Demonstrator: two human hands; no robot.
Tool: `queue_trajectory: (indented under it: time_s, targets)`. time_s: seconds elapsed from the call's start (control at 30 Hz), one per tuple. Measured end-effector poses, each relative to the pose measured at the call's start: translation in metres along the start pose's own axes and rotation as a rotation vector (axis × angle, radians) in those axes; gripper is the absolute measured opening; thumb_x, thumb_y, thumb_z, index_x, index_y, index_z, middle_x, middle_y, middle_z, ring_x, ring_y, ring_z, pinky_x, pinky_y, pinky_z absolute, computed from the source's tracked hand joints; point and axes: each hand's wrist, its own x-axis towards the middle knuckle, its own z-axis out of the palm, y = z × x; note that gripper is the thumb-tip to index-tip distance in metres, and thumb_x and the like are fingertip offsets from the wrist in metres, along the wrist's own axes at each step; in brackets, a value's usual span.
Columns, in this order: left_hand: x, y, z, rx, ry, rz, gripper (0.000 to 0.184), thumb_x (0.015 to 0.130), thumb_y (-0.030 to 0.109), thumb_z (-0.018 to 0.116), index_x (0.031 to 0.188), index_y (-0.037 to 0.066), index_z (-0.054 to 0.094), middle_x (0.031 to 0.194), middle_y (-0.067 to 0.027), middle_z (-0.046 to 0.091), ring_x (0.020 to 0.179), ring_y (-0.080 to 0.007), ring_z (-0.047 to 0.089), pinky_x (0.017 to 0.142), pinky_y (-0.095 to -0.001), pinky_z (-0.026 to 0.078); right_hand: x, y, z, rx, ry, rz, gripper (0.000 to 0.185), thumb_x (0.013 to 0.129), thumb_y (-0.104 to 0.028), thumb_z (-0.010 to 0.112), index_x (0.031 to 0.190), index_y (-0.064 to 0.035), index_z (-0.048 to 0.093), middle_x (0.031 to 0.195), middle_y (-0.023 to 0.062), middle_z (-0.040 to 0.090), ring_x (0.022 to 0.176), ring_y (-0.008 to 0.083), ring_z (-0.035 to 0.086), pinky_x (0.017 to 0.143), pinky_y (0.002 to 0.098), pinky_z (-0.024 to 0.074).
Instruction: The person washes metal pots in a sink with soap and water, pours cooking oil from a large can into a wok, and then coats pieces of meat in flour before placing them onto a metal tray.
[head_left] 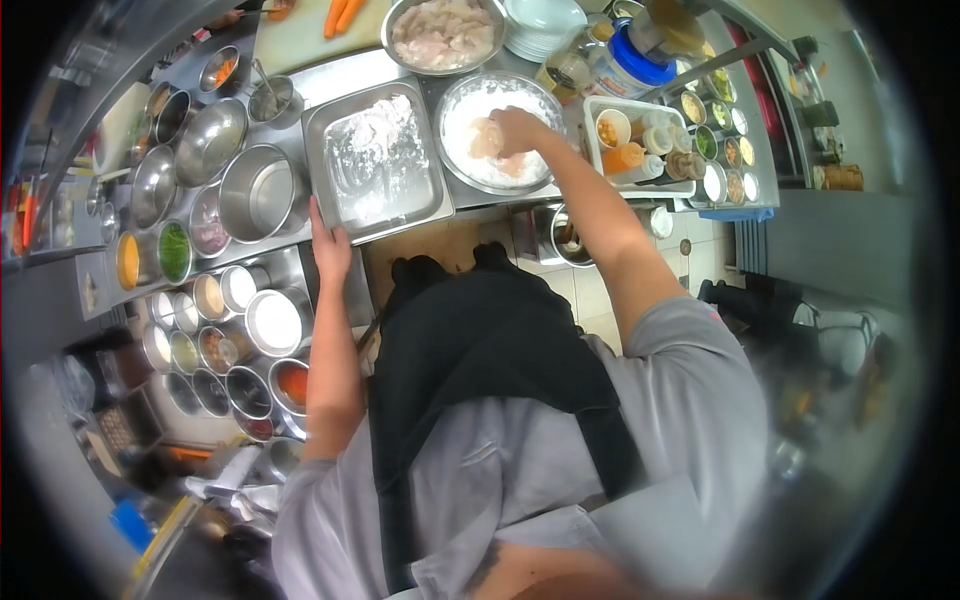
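Observation:
My right hand [518,130] reaches into a round metal bowl of white powder [465,105], its fingers at a pale piece of meat [487,138] that lies in the powder. Its fingertips are too small and hidden to show whether they grip the meat. At the near left corner of a rectangular metal tray [432,205] is my left hand [330,245], fingers stretched out along the tray's side. White powder and a powdered clump [392,112] lie in the tray. Behind the powder bowl stands another metal bowl with raw meat pieces [445,38].
Metal bowls and an empty pot [262,190] stand left of the tray. Carrots [343,16] lie on a cutting board [290,38] at the back. On the right are a bin of bottles [640,145], a blue-lidded jar [630,65] and several small ingredient cups.

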Motion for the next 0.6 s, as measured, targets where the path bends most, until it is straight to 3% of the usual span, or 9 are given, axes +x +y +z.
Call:
queue_trajectory:
  time_s: [0.07, 0.13, 0.2, 0.27, 0.3, 0.33, 0.43, 0.53, 0.6]
  targets:
    - [0.001, 0.000, 0.000, 0.001, -0.019, -0.030, 0.076, 0.087, 0.002, 0.046, 0.158, 0.012, 0.021, 0.149, -0.0251, 0.045, 0.128, -0.0384, 0.053, 0.104, -0.0375, 0.042, 0.010, 0.010, 0.001, 0.008, -0.016, -0.037, 0.065, 0.059, -0.032, 0.086, 0.116, -0.0095, 0.065, 0.110, 0.0182, 0.069, 0.106, 0.0344, 0.065, 0.092, 0.0427, 0.0513]
    - [0.001, 0.000, 0.001, 0.005, -0.002, -0.016, 0.076, 0.086, 0.002, 0.046, 0.158, 0.012, 0.021, 0.146, -0.0256, 0.047, 0.127, -0.0394, 0.054, 0.104, -0.0386, 0.042, 0.008, 0.012, -0.009, 0.047, 0.199, -0.086, 0.049, 0.064, -0.025, 0.081, 0.109, -0.0088, 0.068, 0.098, 0.0185, 0.071, 0.099, 0.0367, 0.066, 0.090, 0.0421, 0.0521]
    - [0.000, -0.004, 0.001, 0.012, 0.012, -0.008, 0.077, 0.086, 0.001, 0.045, 0.158, 0.011, 0.021, 0.144, -0.0261, 0.049, 0.125, -0.0404, 0.055, 0.103, -0.0397, 0.042, 0.005, 0.005, -0.026, 0.079, 0.140, -0.018, 0.054, 0.068, -0.019, 0.079, 0.119, -0.0083, 0.065, 0.108, 0.0195, 0.070, 0.103, 0.0373, 0.065, 0.090, 0.0432, 0.0512]
    - [0.002, -0.012, 0.004, 0.018, 0.022, 0.033, 0.077, 0.086, 0.001, 0.045, 0.158, 0.011, 0.020, 0.145, -0.0261, 0.048, 0.126, -0.0408, 0.054, 0.104, -0.0398, 0.042, -0.008, -0.007, -0.048, 0.139, 0.152, -0.073, 0.064, 0.068, -0.017, 0.079, 0.129, -0.0093, 0.060, 0.115, 0.0184, 0.068, 0.108, 0.0356, 0.064, 0.093, 0.0422, 0.0510]
    - [0.002, -0.010, 0.004, 0.019, 0.022, 0.031, 0.077, 0.086, 0.001, 0.045, 0.158, 0.011, 0.020, 0.145, -0.0261, 0.048, 0.126, -0.0408, 0.054, 0.104, -0.0398, 0.042, -0.008, -0.010, -0.057, 0.187, 0.009, -0.084, 0.085, 0.065, -0.020, 0.084, 0.142, -0.0115, 0.049, 0.129, 0.0200, 0.062, 0.120, 0.0350, 0.059, 0.100, 0.0416, 0.0482]
    - [0.001, -0.009, 0.003, 0.020, 0.022, 0.030, 0.077, 0.086, 0.001, 0.045, 0.158, 0.011, 0.020, 0.145, -0.0262, 0.048, 0.126, -0.0408, 0.054, 0.104, -0.0399, 0.042, -0.005, -0.010, -0.053, 0.188, 0.007, -0.084, 0.085, 0.065, -0.020, 0.084, 0.142, -0.0115, 0.049, 0.129, 0.0200, 0.062, 0.120, 0.0350, 0.059, 0.100, 0.0416, 0.0482]
    - [0.002, -0.007, 0.002, 0.020, 0.004, 0.004, 0.077, 0.086, 0.001, 0.046, 0.158, 0.011, 0.020, 0.145, -0.0261, 0.048, 0.126, -0.0407, 0.054, 0.104, -0.0404, 0.043, 0.011, -0.023, -0.025, 0.156, -0.063, -0.170, 0.113, 0.055, -0.034, 0.091, 0.152, -0.0168, 0.037, 0.145, 0.0284, 0.046, 0.132, 0.0424, 0.048, 0.109, 0.0448, 0.0416]
    - [0.004, -0.008, 0.002, 0.023, -0.007, -0.012, 0.077, 0.086, 0.002, 0.046, 0.158, 0.011, 0.020, 0.144, -0.0257, 0.049, 0.122, -0.0404, 0.057, 0.101, -0.0409, 0.044, -0.004, -0.056, -0.018, -0.116, -0.033, -0.034, 0.095, 0.061, -0.030, 0.087, 0.147, -0.0238, 0.046, 0.133, 0.0237, 0.057, 0.127, 0.0386, 0.053, 0.103, 0.0446, 0.0475]
    - [0.001, -0.007, 0.002, 0.029, 0.001, -0.004, 0.077, 0.086, 0.002, 0.047, 0.158, 0.011, 0.020, 0.144, -0.0255, 0.049, 0.119, -0.0402, 0.059, 0.100, -0.0410, 0.045, 0.016, -0.033, -0.006, -0.058, -0.024, -0.049, 0.084, 0.066, -0.026, 0.084, 0.143, -0.0232, 0.050, 0.130, 0.0214, 0.060, 0.124, 0.0367, 0.056, 0.100, 0.0447, 0.0490]
